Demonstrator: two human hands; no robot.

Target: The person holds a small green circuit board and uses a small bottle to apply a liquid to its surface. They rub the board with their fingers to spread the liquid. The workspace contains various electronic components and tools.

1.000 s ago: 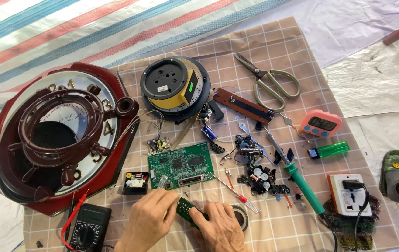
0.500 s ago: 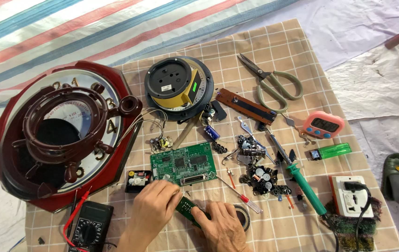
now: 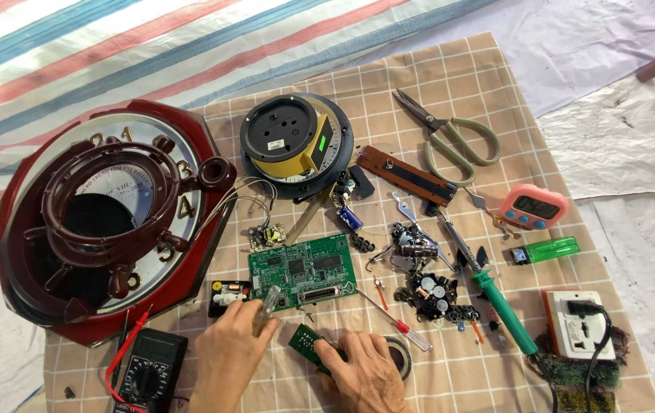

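Small green circuit board [image 3: 306,340], judged light, stiff and fragile, best gripped by its edges, is pinched in right hand [image 3: 362,375] fingers just below the large green board [image 3: 304,271]; a clear-handled tool [image 3: 266,306] is clasped in left hand [image 3: 228,356] fingers.

A pink digital timer [image 3: 534,208] with a dark rectangular screen lies at the right of the checked cloth [image 3: 450,69], near a green lighter [image 3: 548,250]. A small white label sits on the black round unit [image 3: 280,136]. The black multimeter [image 3: 146,373] lies at bottom left.
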